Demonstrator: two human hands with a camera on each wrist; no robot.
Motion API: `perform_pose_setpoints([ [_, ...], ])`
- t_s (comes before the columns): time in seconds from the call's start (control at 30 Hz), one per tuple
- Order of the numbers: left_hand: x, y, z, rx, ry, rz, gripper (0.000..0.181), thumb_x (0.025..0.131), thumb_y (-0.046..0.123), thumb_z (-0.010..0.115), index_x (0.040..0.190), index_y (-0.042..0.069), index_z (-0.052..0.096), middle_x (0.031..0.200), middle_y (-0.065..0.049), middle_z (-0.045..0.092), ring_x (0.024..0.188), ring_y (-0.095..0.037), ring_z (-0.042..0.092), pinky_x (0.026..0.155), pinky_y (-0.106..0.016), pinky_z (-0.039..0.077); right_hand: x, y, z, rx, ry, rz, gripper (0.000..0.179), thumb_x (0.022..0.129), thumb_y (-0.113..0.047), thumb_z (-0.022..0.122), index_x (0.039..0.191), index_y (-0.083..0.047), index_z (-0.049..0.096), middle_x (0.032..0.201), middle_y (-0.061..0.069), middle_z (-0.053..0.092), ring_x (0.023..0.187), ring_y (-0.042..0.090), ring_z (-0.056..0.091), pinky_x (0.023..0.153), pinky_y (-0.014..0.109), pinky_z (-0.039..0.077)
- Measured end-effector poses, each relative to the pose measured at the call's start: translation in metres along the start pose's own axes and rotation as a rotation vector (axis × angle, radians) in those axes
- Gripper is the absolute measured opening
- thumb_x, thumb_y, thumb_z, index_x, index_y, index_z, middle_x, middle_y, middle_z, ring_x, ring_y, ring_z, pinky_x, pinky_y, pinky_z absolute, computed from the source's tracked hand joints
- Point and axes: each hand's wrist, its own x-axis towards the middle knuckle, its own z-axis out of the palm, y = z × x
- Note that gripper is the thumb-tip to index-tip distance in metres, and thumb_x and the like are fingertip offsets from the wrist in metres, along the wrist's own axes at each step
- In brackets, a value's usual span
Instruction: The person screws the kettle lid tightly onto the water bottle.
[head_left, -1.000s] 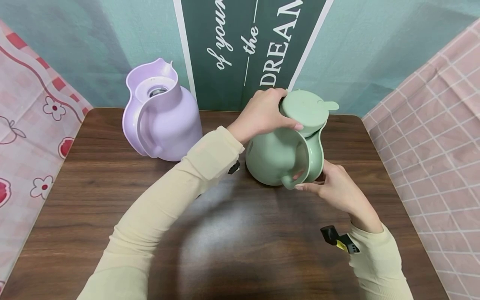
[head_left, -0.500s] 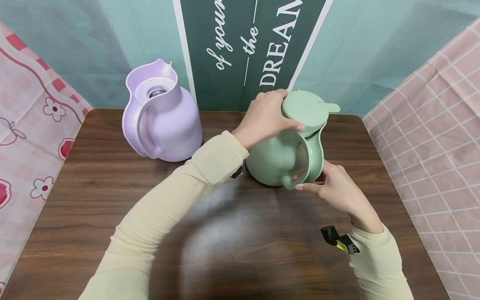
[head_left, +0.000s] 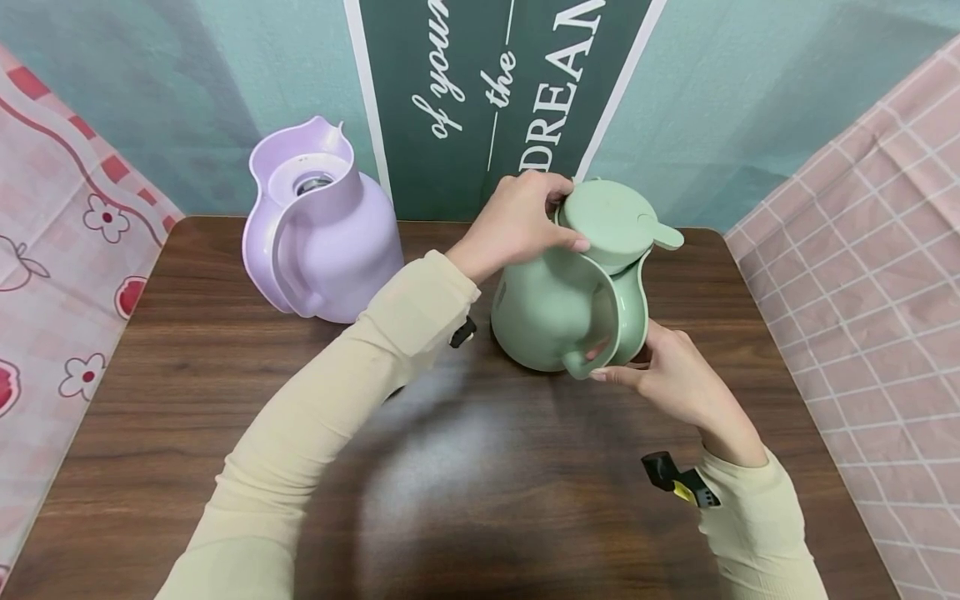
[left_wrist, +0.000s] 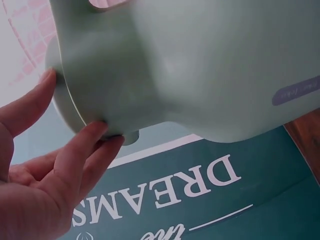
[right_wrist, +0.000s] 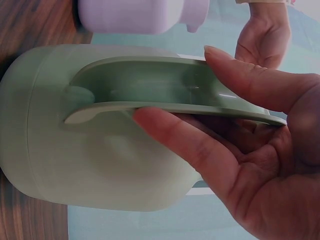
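"Both of them busy in the head view, the left hand (head_left: 519, 218) and the right hand (head_left: 677, 379)?"

"Yes, each clamped on something. The left hand pinches the lid (head_left: 611, 221), whose tab (head_left: 667, 238) points away from it. The right hand grips the handle (head_left: 617, 310) of the green jug (head_left: 540, 312), which stands on the desk (head_left: 487, 517) between them."

"And around them?"

"A lilac jug (head_left: 356, 250) stands to the left of the left hand, well apart from the green one. Beyond both hands hangs teal cloth (head_left: 712, 100) with a lettered dark green panel (head_left: 450, 179)."

"What does the left wrist view add?"

"Thumb on the lid's edge, fingertips where lid and jug meet; I can't tell which they touch. A small label (left_wrist: 296, 91) sits on the jug's side, away from that hand."

"The right wrist view?"

"Thumb on one side of the handle, a fingertip against its other edge, the remaining fingers partly hidden behind it. Past the thumb, the left hand shows."
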Motion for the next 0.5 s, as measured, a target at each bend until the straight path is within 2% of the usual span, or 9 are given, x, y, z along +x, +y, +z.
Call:
perform_pose_setpoints([
  [0.23,-0.0012,0.0017,0.0011,0.012,0.003,0.001,0.047,0.07,0.038,0.078,0.108,0.015,0.062,0.092,0.005,0.061,0.089,-0.014,0.051,0.075,-0.021,0.039,-0.0001,-0.0029,-0.0013,0.021,-0.007,0.009,0.027,0.071,-0.021,0.079,0.092,-0.013,0.065,0.086,-0.002,0.065,0.079,0.012,0.059,0.065,0.025,0.045],
  [0.5,-0.004,0.0077,0.0081,0.042,0.039,-0.045,0.065,0.069,0.041,0.078,0.122,0.012,0.054,0.11,0.003,0.06,0.099,-0.019,0.051,0.079,-0.024,0.039,-0.0001,-0.0028,-0.0015,0.011,-0.006,0.007,0.026,0.071,-0.02,0.079,0.092,-0.014,0.065,0.085,-0.003,0.065,0.079,0.011,0.059,0.064,0.024,0.046],
])
